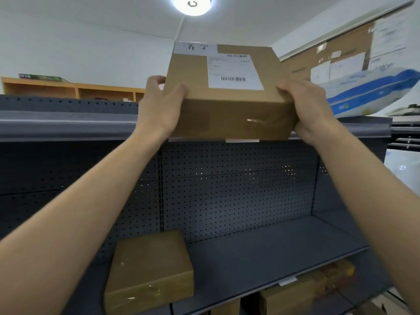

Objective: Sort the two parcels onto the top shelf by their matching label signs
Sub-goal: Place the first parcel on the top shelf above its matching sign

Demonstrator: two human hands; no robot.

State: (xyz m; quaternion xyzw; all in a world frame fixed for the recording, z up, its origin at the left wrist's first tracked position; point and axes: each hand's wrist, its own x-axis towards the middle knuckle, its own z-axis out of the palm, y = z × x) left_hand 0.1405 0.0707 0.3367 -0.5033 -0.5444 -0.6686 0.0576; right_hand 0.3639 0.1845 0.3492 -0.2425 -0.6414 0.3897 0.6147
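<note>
A brown cardboard parcel [227,105] with a white barcode label is held up at the front edge of the grey top shelf [68,126]. My left hand [161,105] grips its left side and my right hand [306,110] grips its right side. A white paper sign with handwritten characters [195,47] stands just behind the parcel's far left corner. A second brown parcel [150,267] lies on the middle shelf [272,253] at the lower left, apart from both hands.
A blue and white plastic package [372,92] lies on the top shelf at the right. More brown boxes [306,292] sit under the middle shelf. A wooden cabinet [72,89] stands behind at the left, a cork board [341,55] on the right wall.
</note>
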